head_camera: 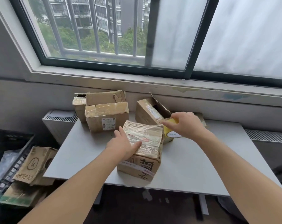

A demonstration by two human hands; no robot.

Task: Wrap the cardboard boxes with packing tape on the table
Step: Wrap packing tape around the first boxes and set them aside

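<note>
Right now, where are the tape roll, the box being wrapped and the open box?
tape roll (167, 131), head view, yellow outer side.
box being wrapped (146, 136), head view, taped top face.
open box (144, 113), head view, near side wall.

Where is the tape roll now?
Head view, right of centre: the right hand grips the tape roll just right of the near box, in front of the open-flapped box.
</note>
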